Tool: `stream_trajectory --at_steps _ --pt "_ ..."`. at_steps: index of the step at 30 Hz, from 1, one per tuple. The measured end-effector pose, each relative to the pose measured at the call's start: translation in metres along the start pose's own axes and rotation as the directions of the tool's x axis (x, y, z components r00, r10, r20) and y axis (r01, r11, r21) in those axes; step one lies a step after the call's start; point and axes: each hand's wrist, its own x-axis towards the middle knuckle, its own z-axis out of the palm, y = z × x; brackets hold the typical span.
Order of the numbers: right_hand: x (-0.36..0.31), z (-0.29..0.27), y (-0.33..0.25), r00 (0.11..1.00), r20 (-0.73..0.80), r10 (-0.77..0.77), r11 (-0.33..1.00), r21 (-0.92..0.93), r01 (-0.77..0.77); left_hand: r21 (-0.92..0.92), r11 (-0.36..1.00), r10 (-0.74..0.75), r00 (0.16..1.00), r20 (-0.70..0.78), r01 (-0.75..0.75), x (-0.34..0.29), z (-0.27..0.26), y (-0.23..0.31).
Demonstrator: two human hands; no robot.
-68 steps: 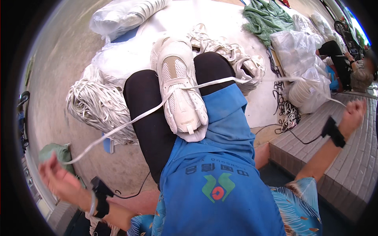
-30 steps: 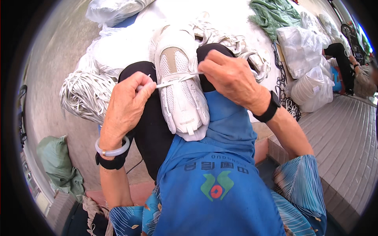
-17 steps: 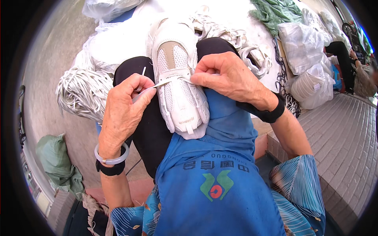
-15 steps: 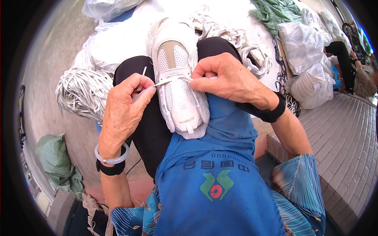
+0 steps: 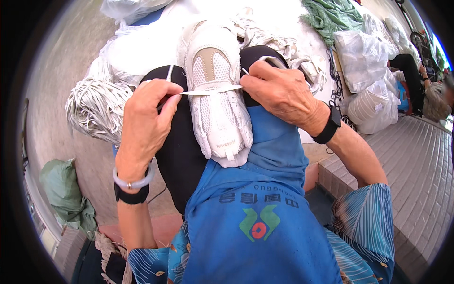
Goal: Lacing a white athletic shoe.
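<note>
A white mesh sneaker (image 5: 220, 125) with a tan strip lies across my lap, its tongue end toward me. A flat white shoelace (image 5: 213, 91) runs straight across it, pulled out to both sides. Between thumb and fingers, my left hand (image 5: 150, 111) pinches the lace at the left, and a lace tip sticks up above it. My right hand (image 5: 283, 94) is closed on the lace at the right, with another white tip showing above the fingers. Both hands sit just beside the shoe. Under it are my dark trousers and blue apron (image 5: 265, 213).
A bundle of white laces (image 5: 97, 110) hangs at the left. Loosely laced shoes (image 5: 269, 40) lie on a white surface ahead. Plastic bags (image 5: 364, 57) and green netting (image 5: 333, 19) are at the far right. A green sack (image 5: 66, 191) stands lower left. Another person sits at the right edge.
My right hand has drawn outward to the right and the left hand slightly left. The lace now lies flatter and more stretched across the shoe.
</note>
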Motion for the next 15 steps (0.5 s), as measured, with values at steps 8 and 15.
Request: stream_trajectory --at_steps 8,15 --pt "-0.004 -0.037 -0.017 0.925 -0.038 0.378 0.845 0.423 -0.328 -0.564 0.823 -0.254 0.932 -0.260 0.067 -0.015 -0.005 0.029" --pt "-0.015 -0.025 -0.039 0.924 0.059 0.377 0.785 0.508 -0.353 -0.495 0.738 -0.450 0.881 0.145 0.458 -0.040 0.013 0.039"
